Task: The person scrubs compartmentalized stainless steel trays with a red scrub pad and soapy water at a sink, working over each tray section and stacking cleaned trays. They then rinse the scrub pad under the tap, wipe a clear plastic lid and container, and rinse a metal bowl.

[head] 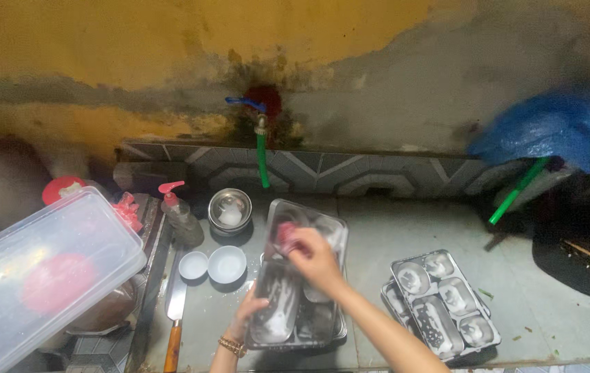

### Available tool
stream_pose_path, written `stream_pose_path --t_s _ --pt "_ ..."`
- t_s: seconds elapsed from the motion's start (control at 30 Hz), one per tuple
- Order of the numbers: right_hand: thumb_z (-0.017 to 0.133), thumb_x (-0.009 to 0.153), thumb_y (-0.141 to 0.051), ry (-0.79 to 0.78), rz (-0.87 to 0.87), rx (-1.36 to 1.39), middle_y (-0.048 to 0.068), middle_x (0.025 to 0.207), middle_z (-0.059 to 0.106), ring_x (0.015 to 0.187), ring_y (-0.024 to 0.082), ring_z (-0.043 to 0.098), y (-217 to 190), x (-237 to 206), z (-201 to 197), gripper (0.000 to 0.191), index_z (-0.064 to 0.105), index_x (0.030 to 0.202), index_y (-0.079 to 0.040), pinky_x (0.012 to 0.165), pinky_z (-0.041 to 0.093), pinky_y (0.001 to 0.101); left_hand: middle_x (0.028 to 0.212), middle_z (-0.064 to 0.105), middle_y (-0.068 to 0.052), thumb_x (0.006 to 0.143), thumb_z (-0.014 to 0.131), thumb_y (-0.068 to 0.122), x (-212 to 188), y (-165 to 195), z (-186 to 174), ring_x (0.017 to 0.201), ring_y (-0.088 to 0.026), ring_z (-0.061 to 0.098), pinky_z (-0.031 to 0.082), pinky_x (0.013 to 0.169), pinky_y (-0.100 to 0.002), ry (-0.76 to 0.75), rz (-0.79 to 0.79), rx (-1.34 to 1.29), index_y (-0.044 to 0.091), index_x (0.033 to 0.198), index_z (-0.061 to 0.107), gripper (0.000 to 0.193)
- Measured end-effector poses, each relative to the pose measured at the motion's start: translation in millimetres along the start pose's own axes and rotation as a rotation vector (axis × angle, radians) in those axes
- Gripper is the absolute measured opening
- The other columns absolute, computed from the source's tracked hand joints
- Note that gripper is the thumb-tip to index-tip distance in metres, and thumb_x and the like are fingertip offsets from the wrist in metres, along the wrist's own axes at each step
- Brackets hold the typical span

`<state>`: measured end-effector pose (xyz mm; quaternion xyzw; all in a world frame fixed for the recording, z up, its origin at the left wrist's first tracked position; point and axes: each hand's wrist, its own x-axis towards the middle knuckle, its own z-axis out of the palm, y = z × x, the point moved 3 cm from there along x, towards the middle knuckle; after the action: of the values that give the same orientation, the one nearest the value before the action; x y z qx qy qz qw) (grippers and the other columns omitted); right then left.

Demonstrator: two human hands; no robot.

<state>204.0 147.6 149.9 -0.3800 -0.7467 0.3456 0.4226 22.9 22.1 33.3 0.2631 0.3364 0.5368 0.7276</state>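
Over sink floor, steel tray (277,314) tilted lengthwise away, left hand (250,311) steadying, right hand (315,257) scrubbing

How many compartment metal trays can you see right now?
3 at least: one soapy compartmented steel tray held tilted in the hands, two stacked to its right. More may lie hidden beneath.

We see both forearms bare, no sleeves in view. A gold-coloured beaded bracelet (231,345) circles the left wrist, just below the left hand (250,307). Right hand (315,259): no rings or bands visible.
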Motion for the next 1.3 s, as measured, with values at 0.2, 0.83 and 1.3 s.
stream_pose_path --t_s 0.2,0.83,1.3 --pt "0.067 0.077 -0.001 -0.057 -0.415 -0.751 0.012 0.135 0.063 0.119 0.034 0.062 -26.1 9.7 6.3 0.043 0.068 0.120 -0.004 0.101 0.050 0.0443 0.133 0.062 -0.010 0.071 0.067 0.019 2.2 -5.8 -1.4 0.114 -0.019 0.061 0.050 0.099 -0.034 0.089 0.034 0.061 0.011 0.155 0.039 0.088" --pt "0.060 0.094 -0.014 0.291 0.388 0.453 0.019 0.106 0.069 0.098 0.034 0.063 -15.0 18.4 25.0 0.018 0.066 0.110 -0.007 0.089 0.052 0.0398 0.116 0.065 -0.010 0.074 0.068 0.016 -6.1 -48.1 -6.7 0.103 -0.023 0.067 0.056 0.092 -0.042 0.152 -0.134 -0.066 0.009 0.143 0.048 0.072" --pt "0.075 0.082 -0.007 0.266 -0.434 -0.388 0.012 0.130 0.060 0.119 0.037 0.054 -38.3 43.7 8.7 0.035 0.064 0.115 -0.012 0.101 0.043 0.0472 0.116 0.071 -0.015 0.080 0.064 0.017 -16.6 -19.2 18.0 0.096 -0.026 0.075 0.064 0.082 -0.041 0.092 -0.097 -0.286 0.006 0.139 0.050 0.062"
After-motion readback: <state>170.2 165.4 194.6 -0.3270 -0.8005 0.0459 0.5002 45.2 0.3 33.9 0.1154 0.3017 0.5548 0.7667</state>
